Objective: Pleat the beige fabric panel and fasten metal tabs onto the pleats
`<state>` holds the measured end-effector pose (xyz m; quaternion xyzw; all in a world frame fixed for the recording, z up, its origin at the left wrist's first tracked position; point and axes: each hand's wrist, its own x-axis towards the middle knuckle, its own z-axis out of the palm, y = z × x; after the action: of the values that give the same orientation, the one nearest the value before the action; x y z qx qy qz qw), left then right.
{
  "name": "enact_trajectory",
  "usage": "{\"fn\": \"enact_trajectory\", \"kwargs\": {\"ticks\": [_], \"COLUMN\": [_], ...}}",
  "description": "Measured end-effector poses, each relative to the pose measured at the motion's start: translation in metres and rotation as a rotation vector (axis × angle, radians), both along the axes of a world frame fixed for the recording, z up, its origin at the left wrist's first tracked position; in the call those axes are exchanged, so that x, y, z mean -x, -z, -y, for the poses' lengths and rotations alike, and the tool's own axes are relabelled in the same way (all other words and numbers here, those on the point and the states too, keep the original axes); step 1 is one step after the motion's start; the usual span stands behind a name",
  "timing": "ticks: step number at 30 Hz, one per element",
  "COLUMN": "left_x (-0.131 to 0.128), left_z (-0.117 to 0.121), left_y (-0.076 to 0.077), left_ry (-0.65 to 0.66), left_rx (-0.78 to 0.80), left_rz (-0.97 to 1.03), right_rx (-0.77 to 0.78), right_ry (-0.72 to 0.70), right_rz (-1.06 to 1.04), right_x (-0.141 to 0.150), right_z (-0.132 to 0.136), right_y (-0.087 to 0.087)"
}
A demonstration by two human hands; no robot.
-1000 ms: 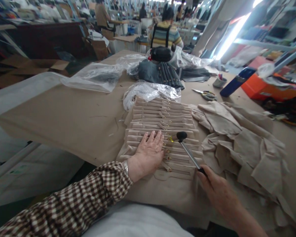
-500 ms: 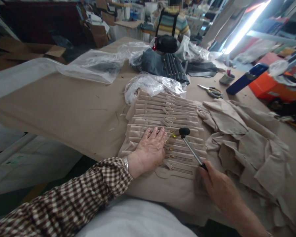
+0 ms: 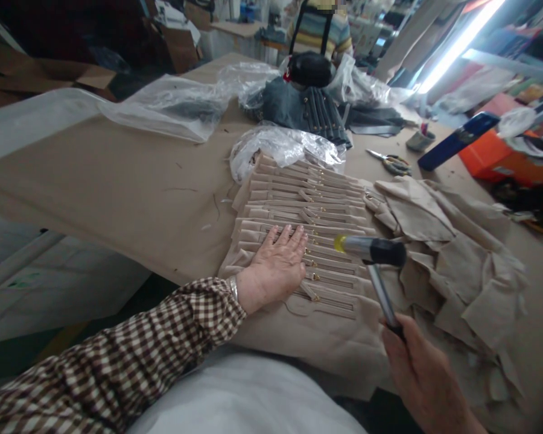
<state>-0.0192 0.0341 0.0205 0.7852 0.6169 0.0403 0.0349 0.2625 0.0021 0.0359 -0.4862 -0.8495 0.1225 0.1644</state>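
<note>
My left hand (image 3: 278,262) lies flat, fingers stretched out, on a row of overlapping beige zippered fabric pieces (image 3: 330,274). Small gold zipper pulls run down the middle of the row, just right of my fingertips. In my right hand (image 3: 428,367) is a mallet (image 3: 375,250) with a yellow face, a black end and a metal shaft; my fingers wrap its dark handle. The mallet's head is raised over the right part of the row, apart from the fabric. Crumpled clear plastic (image 3: 285,150) touches the far end of the row.
Loose beige fabric pieces (image 3: 466,265) lie in a heap at the right. Beyond are scissors (image 3: 391,163), a small cup (image 3: 420,140), a blue box (image 3: 457,141) and an orange box (image 3: 498,157). Dark zippered pieces (image 3: 298,111) lie farther back, and a person (image 3: 321,30) is across the table.
My right hand has lifted the mallet's head up off the fabric and swung it back to the right. My left hand stays flat on the row. The view has shifted slightly.
</note>
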Motion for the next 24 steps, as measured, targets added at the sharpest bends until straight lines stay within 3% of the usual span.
{"fn": "enact_trajectory", "kwargs": {"ticks": [5, 8, 12, 17, 21, 24], "left_x": [0.000, 0.000, 0.000, 0.001, 0.001, -0.003], "left_z": [0.000, 0.000, 0.001, -0.001, -0.001, 0.013], "left_y": [0.000, -0.002, -0.002, -0.004, -0.016, -0.029], "left_ry": [0.000, -0.004, 0.006, 0.004, 0.015, 0.018], "left_rx": [0.016, 0.018, 0.006, 0.043, 0.091, 0.037], "left_rz": [-0.003, 0.000, 0.001, -0.031, -0.050, -0.028], "right_rx": [0.089, 0.110, 0.021, 0.051, 0.069, 0.041], "right_ry": [0.023, 0.022, 0.025, 0.008, 0.031, 0.048], "right_rz": [0.156, 0.112, -0.014, 0.189, 0.089, -0.002], "right_x": [-0.003, -0.010, -0.018, -0.021, -0.027, -0.034], "right_z": [0.008, 0.015, 0.031, 0.031, 0.030, 0.040], "right_y": [0.017, 0.012, 0.005, 0.018, 0.003, -0.012]}}
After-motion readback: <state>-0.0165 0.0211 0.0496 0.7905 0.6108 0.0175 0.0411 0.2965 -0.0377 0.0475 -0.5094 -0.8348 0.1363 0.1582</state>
